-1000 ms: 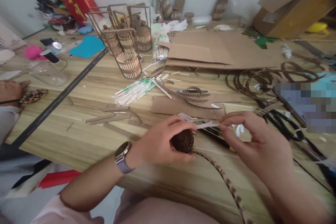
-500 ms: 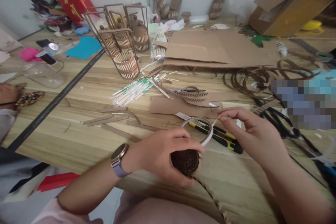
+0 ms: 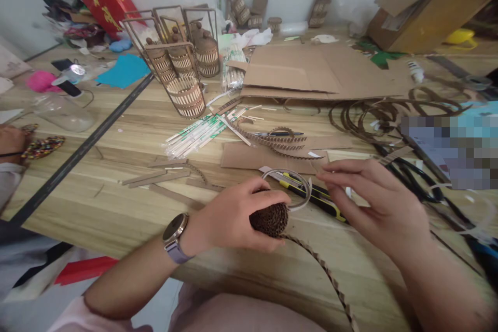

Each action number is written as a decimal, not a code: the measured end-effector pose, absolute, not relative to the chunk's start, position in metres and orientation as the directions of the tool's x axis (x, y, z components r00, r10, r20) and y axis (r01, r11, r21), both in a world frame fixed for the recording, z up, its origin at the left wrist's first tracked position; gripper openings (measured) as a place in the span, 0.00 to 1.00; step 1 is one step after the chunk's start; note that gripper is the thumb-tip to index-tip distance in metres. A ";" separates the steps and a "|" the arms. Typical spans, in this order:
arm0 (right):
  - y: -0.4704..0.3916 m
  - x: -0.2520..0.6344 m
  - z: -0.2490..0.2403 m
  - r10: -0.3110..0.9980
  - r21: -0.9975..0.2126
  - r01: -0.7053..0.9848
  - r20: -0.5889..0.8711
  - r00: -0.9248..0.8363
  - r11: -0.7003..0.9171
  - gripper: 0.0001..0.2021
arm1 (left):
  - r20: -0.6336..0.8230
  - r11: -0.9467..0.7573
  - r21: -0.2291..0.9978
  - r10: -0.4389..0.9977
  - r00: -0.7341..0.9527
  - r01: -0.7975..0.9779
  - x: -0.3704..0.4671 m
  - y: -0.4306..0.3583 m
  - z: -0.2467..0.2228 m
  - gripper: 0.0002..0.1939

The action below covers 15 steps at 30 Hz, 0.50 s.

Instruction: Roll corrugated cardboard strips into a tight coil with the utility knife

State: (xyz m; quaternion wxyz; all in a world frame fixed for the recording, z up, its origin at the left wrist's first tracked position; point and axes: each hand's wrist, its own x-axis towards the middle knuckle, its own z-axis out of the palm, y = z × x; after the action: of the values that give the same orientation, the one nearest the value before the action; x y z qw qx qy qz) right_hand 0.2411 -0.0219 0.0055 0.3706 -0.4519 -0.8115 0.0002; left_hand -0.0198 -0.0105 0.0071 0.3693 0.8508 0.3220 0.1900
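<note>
A dark brown coiled cardboard roll [image 3: 272, 220] is held in my left hand [image 3: 237, 215], its fingers and thumb curved round it. From the coil a notched brown strip [image 3: 324, 270] trails down toward the front edge. Beside my left fingertips is a pale tape ring [image 3: 308, 196], lying over the yellow and black cutter knives [image 3: 327, 202]. My right hand [image 3: 371, 199] hovers to the right of the ring, thumb and fingers pinched together. A thin, blurred pale piece shows at its fingertips, too small to name.
Wrapped sticks [image 3: 198, 132], toothed cardboard strips [image 3: 280, 142] and a large cardboard sheet [image 3: 295, 70] lie beyond my hands. Small slatted baskets in frames [image 3: 187, 96] stand at the back left. Black scissors [image 3: 418, 181] lie right. Another person's hand [image 3: 11, 140] is at the left edge.
My left hand and the coil have moved slightly up and left, and more of the trailing strip shows. The pale strip no longer stretches from the ring to my right fingers.
</note>
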 end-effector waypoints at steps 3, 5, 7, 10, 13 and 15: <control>-0.023 0.237 0.003 0.711 -0.309 0.695 0.570 -0.412 0.650 0.11 | 0.106 -0.516 0.758 0.701 0.705 0.399 -0.020 -0.011 0.007 0.28; -0.022 0.236 -0.001 0.718 -0.299 0.703 0.552 -0.425 0.646 0.11 | 0.115 -0.514 0.763 0.705 0.700 0.392 -0.020 -0.011 0.008 0.27; -0.021 0.237 -0.005 0.710 -0.272 0.717 0.564 -0.421 0.642 0.09 | 0.119 -0.508 0.770 0.709 0.695 0.386 -0.020 -0.011 0.009 0.27; -0.021 0.239 -0.009 0.689 -0.219 0.744 0.599 -0.408 0.631 0.07 | 0.126 -0.499 0.780 0.716 0.687 0.377 -0.020 -0.011 0.009 0.28; -0.022 0.240 -0.010 0.672 -0.177 0.752 0.605 -0.426 0.635 0.05 | 0.140 -0.502 0.786 0.713 0.687 0.361 -0.020 -0.010 0.008 0.28; -0.022 0.239 -0.009 0.668 -0.164 0.751 0.602 -0.437 0.640 0.04 | 0.150 -0.508 0.788 0.706 0.692 0.348 -0.020 -0.009 0.007 0.29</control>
State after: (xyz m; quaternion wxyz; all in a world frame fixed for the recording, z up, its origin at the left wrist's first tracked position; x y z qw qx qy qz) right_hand 0.2387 -0.0223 -0.0094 0.3243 -0.4197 -0.8454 -0.0641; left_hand -0.0203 -0.0094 0.0068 0.3829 0.8363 0.3149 0.2340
